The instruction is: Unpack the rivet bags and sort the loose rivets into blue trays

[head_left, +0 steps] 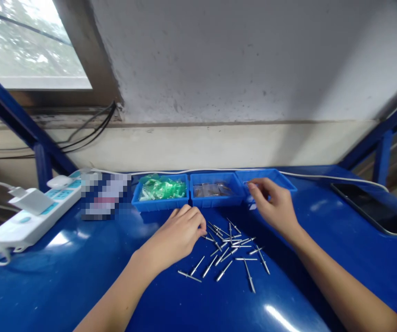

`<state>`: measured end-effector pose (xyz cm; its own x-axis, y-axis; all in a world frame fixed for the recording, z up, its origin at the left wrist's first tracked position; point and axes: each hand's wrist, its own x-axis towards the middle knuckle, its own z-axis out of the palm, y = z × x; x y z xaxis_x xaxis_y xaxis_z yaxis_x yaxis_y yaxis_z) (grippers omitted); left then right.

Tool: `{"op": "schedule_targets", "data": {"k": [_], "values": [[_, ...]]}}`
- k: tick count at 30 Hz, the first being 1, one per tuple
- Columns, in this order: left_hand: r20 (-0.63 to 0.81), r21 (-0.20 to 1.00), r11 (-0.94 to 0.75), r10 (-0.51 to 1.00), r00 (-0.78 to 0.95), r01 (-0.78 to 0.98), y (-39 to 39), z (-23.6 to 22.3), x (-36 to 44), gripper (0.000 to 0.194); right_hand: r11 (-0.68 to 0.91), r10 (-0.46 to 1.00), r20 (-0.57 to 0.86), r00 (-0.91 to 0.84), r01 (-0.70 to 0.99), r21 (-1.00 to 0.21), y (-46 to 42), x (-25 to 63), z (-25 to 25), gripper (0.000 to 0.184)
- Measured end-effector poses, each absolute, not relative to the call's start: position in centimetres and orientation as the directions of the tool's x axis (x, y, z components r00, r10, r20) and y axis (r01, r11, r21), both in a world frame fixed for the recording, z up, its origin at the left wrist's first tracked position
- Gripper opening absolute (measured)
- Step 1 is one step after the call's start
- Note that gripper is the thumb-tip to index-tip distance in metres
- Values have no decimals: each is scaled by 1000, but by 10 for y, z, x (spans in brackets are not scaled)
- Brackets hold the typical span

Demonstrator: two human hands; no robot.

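Loose blind rivets (224, 270) lie scattered on the blue tabletop between my forearms. My left hand (185, 229) is closed at the left edge of the pile, its fingertips down by the rivets; whatever it pinches is hidden. Over the front of the right blue bin (285, 180), my right hand (273, 202) is closed, thumb and forefinger together; I cannot make out what is between them. The middle blue bin (217, 201) holds small clear bags with thin metal pieces. Green and clear plastic packets (164, 188) fill the left blue bin (162, 204).
A white power strip (34, 226) with a plugged-in charger (32, 201) stands at the left. A blurred flat item (106, 196) lies beside the left bin. At the right is a dark phone (371, 207). A white cable (333, 176) runs along the table's back edge.
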<state>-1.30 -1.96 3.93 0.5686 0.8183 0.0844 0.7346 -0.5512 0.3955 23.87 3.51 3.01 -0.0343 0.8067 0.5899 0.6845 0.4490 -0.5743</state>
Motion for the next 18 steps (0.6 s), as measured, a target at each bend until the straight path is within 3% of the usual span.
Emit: {"op": "schedule_targets", "data": {"k": [2, 5, 8, 10, 16, 18], "values": [[89, 380, -543, 827, 555, 749, -19, 38, -16, 8, 532, 803, 565, -187, 653, -540, 26, 225, 29, 20], [76, 342, -538, 833, 548, 771, -19, 33, -17, 18, 611, 781, 523, -342, 593, -525, 16, 211, 26, 20], [76, 311, -540, 834, 546, 782, -20, 25, -10, 7, 630, 774, 503, -386, 555, -543, 13, 207, 23, 20], [93, 308, -548, 831, 549, 778, -21, 22, -6, 12, 629, 775, 499, -388, 548, -552, 13, 207, 22, 21], [202, 537, -475, 875, 440, 697, -19, 27, 0, 16, 716, 692, 421, -586, 483, -504, 7, 204, 25, 28], [231, 591, -470, 877, 421, 655, -20, 29, 2, 16, 744, 657, 422, -625, 447, -497, 4, 201, 26, 21]]}}
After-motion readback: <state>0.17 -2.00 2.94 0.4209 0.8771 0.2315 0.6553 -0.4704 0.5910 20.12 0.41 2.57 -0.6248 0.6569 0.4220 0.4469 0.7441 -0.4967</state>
